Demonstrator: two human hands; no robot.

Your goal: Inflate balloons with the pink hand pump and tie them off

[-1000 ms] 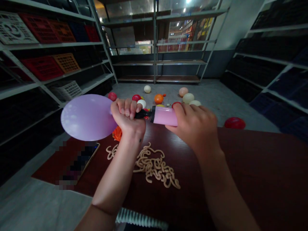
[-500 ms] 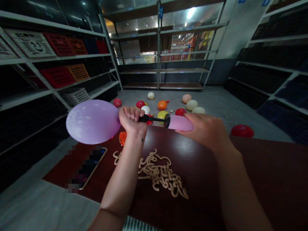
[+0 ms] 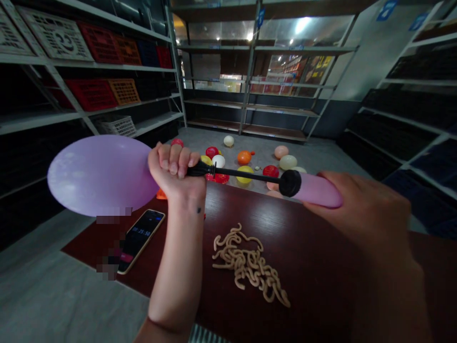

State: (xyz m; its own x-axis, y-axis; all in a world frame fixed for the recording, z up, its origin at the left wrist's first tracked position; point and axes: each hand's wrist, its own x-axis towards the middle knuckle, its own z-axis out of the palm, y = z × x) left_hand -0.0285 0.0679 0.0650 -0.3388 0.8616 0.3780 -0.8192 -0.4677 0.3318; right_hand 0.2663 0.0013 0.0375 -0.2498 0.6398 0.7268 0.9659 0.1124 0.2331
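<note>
A lilac balloon point(image 3: 100, 174) is inflated and sticks out to the left of my left hand point(image 3: 176, 171). That hand is closed around the balloon's neck and the black nozzle end of a hand pump. My right hand point(image 3: 364, 209) grips the pump's pink barrel point(image 3: 316, 190), pulled away to the right so the thin black rod point(image 3: 246, 175) shows between the two hands. Both hands are above a dark red table point(image 3: 321, 257). A heap of beige uninflated balloons point(image 3: 250, 267) lies on the table under the pump.
A phone point(image 3: 143, 233) lies on the table's left end. Several inflated balloons point(image 3: 244, 157) in red, orange, yellow and cream are scattered on the grey floor beyond. Metal shelving with crates point(image 3: 93, 93) lines the left, back and right sides.
My right hand has drawn the pink barrel out to the right, exposing the black rod. The lilac balloon has grown larger. The view has shifted a little left and up.
</note>
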